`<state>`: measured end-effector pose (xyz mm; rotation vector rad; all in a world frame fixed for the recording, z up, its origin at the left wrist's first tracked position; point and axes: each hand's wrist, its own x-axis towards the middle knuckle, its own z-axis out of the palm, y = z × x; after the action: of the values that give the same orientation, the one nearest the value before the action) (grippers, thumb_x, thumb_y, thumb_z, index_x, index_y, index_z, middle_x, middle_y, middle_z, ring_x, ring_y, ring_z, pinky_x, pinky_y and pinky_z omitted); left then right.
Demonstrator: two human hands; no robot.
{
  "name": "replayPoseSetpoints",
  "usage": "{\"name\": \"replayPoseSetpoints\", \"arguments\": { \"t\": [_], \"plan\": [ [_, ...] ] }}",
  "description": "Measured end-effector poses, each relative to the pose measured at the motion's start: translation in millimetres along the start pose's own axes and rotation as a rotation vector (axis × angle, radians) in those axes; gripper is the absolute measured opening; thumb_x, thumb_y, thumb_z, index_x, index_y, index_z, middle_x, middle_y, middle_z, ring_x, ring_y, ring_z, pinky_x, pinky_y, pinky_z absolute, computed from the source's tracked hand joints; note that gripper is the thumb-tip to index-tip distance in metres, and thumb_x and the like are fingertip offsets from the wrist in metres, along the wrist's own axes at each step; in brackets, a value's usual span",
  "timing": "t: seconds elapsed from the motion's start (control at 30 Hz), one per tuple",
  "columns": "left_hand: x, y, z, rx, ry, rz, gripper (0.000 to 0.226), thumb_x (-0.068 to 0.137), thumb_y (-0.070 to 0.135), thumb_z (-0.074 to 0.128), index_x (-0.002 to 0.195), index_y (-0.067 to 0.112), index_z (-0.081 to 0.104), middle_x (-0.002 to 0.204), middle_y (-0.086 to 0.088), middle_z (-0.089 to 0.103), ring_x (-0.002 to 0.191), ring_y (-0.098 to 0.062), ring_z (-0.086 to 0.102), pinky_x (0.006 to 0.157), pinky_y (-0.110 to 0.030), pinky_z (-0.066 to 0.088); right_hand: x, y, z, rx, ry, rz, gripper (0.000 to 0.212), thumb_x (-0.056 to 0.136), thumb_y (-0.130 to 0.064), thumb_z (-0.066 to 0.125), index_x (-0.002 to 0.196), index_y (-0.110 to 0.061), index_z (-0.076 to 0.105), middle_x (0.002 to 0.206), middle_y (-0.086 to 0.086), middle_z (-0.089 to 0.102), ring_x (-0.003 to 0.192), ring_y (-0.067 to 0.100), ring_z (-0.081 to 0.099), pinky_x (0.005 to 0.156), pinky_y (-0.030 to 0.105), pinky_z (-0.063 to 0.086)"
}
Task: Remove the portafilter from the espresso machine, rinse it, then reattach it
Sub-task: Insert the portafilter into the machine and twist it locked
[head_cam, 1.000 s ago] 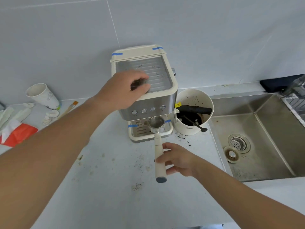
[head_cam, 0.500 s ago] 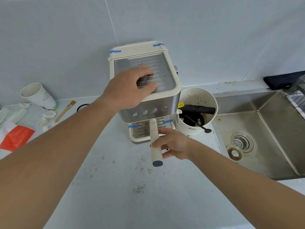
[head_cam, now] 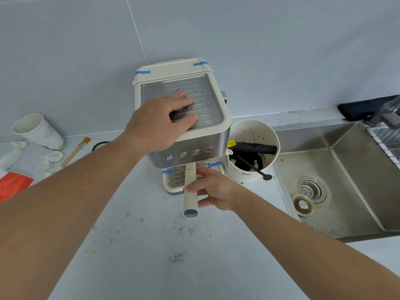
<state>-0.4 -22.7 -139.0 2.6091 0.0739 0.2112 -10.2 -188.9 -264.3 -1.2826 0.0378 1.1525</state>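
Portafilter (head_cam: 190, 187) sits at the front of the machine (head_cam: 184, 109), only its cream handle showing; the basket end is hidden under the button panel, so whether it is locked in cannot be told. The handle points out over the counter (head_cam: 151, 245), its grey end cap toward the camera. The right hand (head_cam: 213, 190) curls loosely around the handle from the right, thumb on top and fingertips (head_cam: 200, 204) reaching under it; the palm side is hidden. The left hand (head_cam: 161, 122) lies flat on the machine's top tray, fingers spread and pressed down, holding nothing else. Its thumb hides part of the tray's front edge.

Just right of the machine stands a knock box (head_cam: 253, 152) with dark grounds and a spoon inside. Beyond it the sink (head_cam: 346, 191) is cut off at the right edge, and so is the rack there. At far left a cup (head_cam: 36, 132) and a brush (head_cam: 75, 151) lie near crumpled paper, with something orange cut off by the frame.
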Motion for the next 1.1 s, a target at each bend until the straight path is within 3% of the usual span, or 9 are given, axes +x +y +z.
{"name": "replayPoseSetpoints", "arguments": {
  "t": [0.1, 0.23, 0.4, 0.5, 0.6, 0.8, 0.9, 1.1],
  "plan": [
    [0.1, 1.0, 0.0, 0.011, -0.003, -0.004, 0.046, 0.085, 0.054, 0.055, 0.13, 0.043, 0.055, 0.147, 0.022, 0.041, 0.139, -0.014, 0.037, 0.113, -0.042, 0.03, 0.4, 1.6, 3.5, 0.007, 0.005, -0.01, 0.05, 0.085, 0.004, 0.068, 0.127, -0.021, 0.057, 0.11, 0.005, 0.066, 0.093, 0.025, 0.066, 0.082, 0.046, 0.059],
    [0.5, -0.1, 0.0, 0.013, -0.008, -0.021, 0.046, 0.085, 0.056, 0.054, 0.13, 0.045, 0.054, 0.147, 0.024, 0.04, 0.14, -0.016, 0.035, 0.113, -0.045, 0.03, -1.5, 3.4, 5.5, 0.011, -0.014, -0.02, 0.042, 0.085, 0.005, 0.067, 0.116, -0.022, 0.062, 0.108, 0.005, 0.067, 0.091, 0.025, 0.067, 0.08, 0.046, 0.059],
    [0.4, -1.3, 0.5, 0.004, -0.015, -0.024, 0.048, 0.084, 0.058, 0.053, 0.13, 0.045, 0.054, 0.147, 0.025, 0.04, 0.14, -0.018, 0.035, 0.111, -0.05, 0.032, -3.1, 7.7, 0.0, -0.035, -0.037, -0.033, 0.046, 0.084, 0.005, 0.066, 0.124, -0.018, 0.063, 0.109, 0.006, 0.066, 0.093, 0.025, 0.066, 0.076, 0.043, 0.059],
    [0.8, -1.2, 0.3, 0.012, -0.016, -0.025, 0.048, 0.084, 0.058, 0.052, 0.13, 0.045, 0.053, 0.147, 0.025, 0.04, 0.14, -0.018, 0.036, 0.11, -0.051, 0.033, -2.9, 8.4, -4.2, -0.053, -0.054, -0.038, 0.042, 0.083, 0.004, 0.065, 0.115, -0.024, 0.066, 0.107, 0.006, 0.067, 0.094, 0.026, 0.065, 0.073, 0.041, 0.058],
    [0.9, -1.4, 0.3, 0.012, -0.017, -0.021, 0.048, 0.084, 0.058, 0.052, 0.13, 0.045, 0.053, 0.147, 0.024, 0.041, 0.14, -0.018, 0.036, 0.111, -0.05, 0.033, -1.6, 9.1, -8.7, -0.056, -0.076, -0.041, 0.04, 0.083, 0.004, 0.065, 0.107, -0.028, 0.069, 0.106, 0.006, 0.067, 0.096, 0.026, 0.064, 0.077, 0.042, 0.057],
    [1.4, -1.1, 1.4, 0.007, -0.012, -0.034, 0.047, 0.084, 0.058, 0.053, 0.129, 0.046, 0.054, 0.146, 0.025, 0.041, 0.14, -0.018, 0.035, 0.111, -0.05, 0.033, -0.7, 6.9, -21.3, -0.073, -0.057, -0.053, 0.048, 0.074, 0.003, 0.066, 0.109, -0.031, 0.065, 0.111, 0.004, 0.062, 0.103, 0.029, 0.059, 0.082, 0.044, 0.054],
    [1.8, -1.9, 0.8, 0.002, -0.01, -0.037, 0.046, 0.084, 0.058, 0.053, 0.129, 0.046, 0.054, 0.146, 0.025, 0.041, 0.14, -0.018, 0.035, 0.111, -0.049, 0.032, -1.0, 7.9, -13.3, -0.025, -0.081, -0.064, 0.045, 0.074, 0.0, 0.068, 0.109, -0.028, 0.067, 0.107, 0.004, 0.065, 0.102, 0.027, 0.062, 0.083, 0.046, 0.055],
    [1.3, -1.4, 0.4, 0.0, -0.011, -0.038, 0.047, 0.084, 0.058, 0.053, 0.129, 0.046, 0.054, 0.146, 0.025, 0.042, 0.139, -0.017, 0.036, 0.111, -0.049, 0.033, 10.5, 21.6, 35.5, 0.125, -0.022, -0.139, 0.045, 0.085, 0.005, 0.069, 0.124, -0.011, 0.057, 0.109, 0.009, 0.065, 0.091, 0.024, 0.068, 0.07, 0.039, 0.06]
  ]
}}
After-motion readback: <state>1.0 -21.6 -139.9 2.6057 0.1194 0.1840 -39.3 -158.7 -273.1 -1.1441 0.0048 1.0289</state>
